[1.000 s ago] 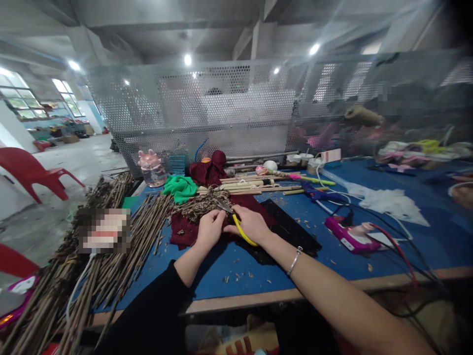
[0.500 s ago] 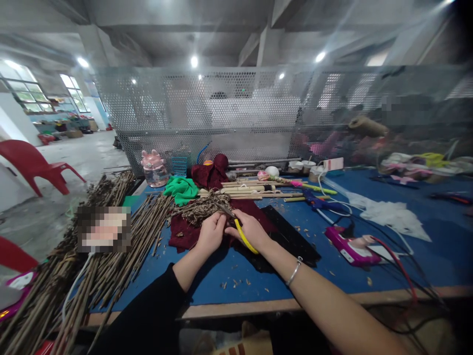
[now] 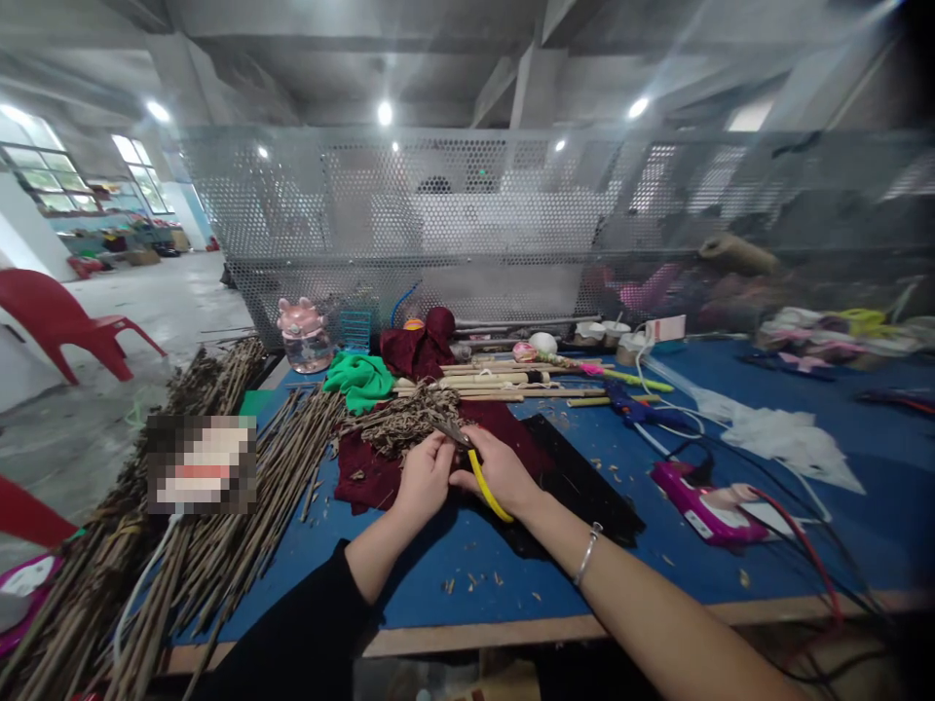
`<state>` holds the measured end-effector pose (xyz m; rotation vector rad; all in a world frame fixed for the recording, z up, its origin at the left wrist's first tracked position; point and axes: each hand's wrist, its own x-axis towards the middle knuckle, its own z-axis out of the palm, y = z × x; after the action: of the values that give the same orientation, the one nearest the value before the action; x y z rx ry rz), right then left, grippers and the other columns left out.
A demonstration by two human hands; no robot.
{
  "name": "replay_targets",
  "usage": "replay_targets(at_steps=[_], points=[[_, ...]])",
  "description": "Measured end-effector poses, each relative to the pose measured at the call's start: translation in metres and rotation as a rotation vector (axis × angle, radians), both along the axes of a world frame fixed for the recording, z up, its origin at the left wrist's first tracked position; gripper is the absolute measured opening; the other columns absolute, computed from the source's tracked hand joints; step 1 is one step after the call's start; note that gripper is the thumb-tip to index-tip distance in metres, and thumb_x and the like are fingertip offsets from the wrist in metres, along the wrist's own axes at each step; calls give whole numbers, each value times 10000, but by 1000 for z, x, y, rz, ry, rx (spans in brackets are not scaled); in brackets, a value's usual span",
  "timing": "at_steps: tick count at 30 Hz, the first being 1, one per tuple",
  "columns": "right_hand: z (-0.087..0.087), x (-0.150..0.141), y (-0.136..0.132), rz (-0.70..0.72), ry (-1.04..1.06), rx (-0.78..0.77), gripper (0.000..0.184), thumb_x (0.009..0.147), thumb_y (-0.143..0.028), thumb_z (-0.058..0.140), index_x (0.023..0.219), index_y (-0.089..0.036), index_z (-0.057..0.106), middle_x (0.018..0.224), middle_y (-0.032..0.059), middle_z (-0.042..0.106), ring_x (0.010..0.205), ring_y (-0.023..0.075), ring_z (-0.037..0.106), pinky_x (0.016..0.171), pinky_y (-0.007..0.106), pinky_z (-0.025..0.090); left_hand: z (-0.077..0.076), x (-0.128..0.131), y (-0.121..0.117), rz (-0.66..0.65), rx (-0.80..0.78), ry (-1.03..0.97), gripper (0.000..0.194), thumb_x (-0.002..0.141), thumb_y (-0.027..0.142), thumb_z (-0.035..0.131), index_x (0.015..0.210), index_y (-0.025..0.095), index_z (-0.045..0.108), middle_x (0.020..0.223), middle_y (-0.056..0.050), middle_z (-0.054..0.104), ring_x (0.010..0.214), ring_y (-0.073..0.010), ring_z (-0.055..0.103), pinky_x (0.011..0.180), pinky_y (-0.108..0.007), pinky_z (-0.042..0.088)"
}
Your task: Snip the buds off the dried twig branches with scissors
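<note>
My right hand (image 3: 498, 469) is closed around a pair of scissors with yellow handles (image 3: 488, 492). Their dark blades point up and left, toward the fingertips of the other hand. My left hand (image 3: 424, 479) is pinched closed close beside the blades; whatever lies between its fingers is too small or hidden to name. Just beyond both hands, a heap of dry brown plant pieces (image 3: 405, 419) rests on a dark red cloth (image 3: 504, 424). Right of that, a black cloth (image 3: 584, 482) lies on the blue tabletop (image 3: 555, 608), partly under my right wrist.
Long dry stems (image 3: 255, 516) lie bundled along the left. Behind the heap are a green cloth (image 3: 359, 380), a pink-lidded bottle (image 3: 303, 336) and pale sticks (image 3: 497, 380). A purple power strip (image 3: 712, 506), cables and a blue glue gun (image 3: 635, 404) occupy the right.
The view has shifted slightly, so the table sits a little lower. Both hands stay close together, and the scissors remain in my right hand.
</note>
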<state>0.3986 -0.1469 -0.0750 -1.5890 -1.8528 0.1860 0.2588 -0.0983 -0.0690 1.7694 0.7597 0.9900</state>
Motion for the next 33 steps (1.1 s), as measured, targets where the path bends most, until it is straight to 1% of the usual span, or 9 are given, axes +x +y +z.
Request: replay_targets(at_steps=[5, 10, 13, 16, 19, 21, 26, 30, 33], points=[[-2, 1, 1, 3, 38, -24, 390, 735, -453, 613, 1000, -186, 512, 917, 73, 608, 849, 207, 578, 761, 303, 443, 1, -1, -1, 27, 23, 6, 295, 862, 340, 369, 853, 149, 594, 672, -7, 562, 633, -120, 494, 626, -212, 380], [-1, 1, 0, -38, 15, -59, 337, 777, -432, 571, 1005, -189, 519, 900, 75, 628, 812, 202, 598, 723, 283, 441, 1, -4, 0, 63, 89, 40, 316, 867, 355, 364, 718, 156, 559, 636, 13, 512, 610, -103, 443, 597, -205, 343], [1, 0, -1, -67, -1, -80, 290, 808, -420, 534, 987, -191, 530, 838, 65, 635, 745, 189, 607, 680, 264, 439, 0, -4, 1, 77, 88, 43, 313, 861, 355, 374, 702, 158, 558, 631, 17, 518, 607, -101, 448, 589, -200, 339], [2, 0, -3, -88, -34, -77, 345, 794, -436, 549, 1036, -193, 513, 878, 73, 635, 790, 199, 611, 697, 274, 443, -2, -4, 2, 97, 60, 27, 295, 847, 359, 400, 728, 157, 581, 622, 17, 536, 596, -104, 461, 583, -200, 348], [1, 2, -3, -86, -100, -46, 530, 719, -495, 613, 1124, -184, 467, 1027, 101, 601, 953, 234, 576, 780, 320, 442, -3, -4, 4, 112, 60, 5, 250, 834, 331, 434, 789, 155, 605, 683, 5, 592, 633, -110, 504, 622, -205, 376], [1, 3, -4, -72, -130, -38, 601, 686, -520, 634, 1144, -175, 454, 1084, 113, 576, 1015, 246, 546, 822, 344, 434, -3, -5, 6, 106, 93, 2, 218, 832, 290, 443, 842, 157, 615, 763, -11, 629, 698, -118, 542, 681, -213, 395], [4, 2, -4, -44, -82, -57, 473, 742, -483, 597, 1106, -201, 488, 1034, 83, 601, 965, 221, 570, 804, 325, 439, -1, -8, 8, 79, 196, 44, 198, 831, 253, 447, 838, 153, 618, 800, -34, 642, 748, -132, 567, 718, -228, 413], [7, 2, -6, -33, -39, -54, 399, 779, -453, 570, 1088, -211, 499, 985, 69, 613, 912, 207, 586, 767, 304, 438, -1, -7, 7, 52, 177, -8, 226, 849, 279, 425, 894, 156, 609, 840, -40, 643, 776, -134, 568, 741, -234, 420], [6, 1, -6, -35, -39, -49, 428, 765, -468, 577, 1091, -205, 487, 989, 74, 604, 907, 211, 582, 762, 312, 439, -2, -5, 7, 57, 139, -29, 226, 842, 283, 433, 885, 151, 611, 812, -33, 638, 745, -129, 560, 713, -226, 422]])
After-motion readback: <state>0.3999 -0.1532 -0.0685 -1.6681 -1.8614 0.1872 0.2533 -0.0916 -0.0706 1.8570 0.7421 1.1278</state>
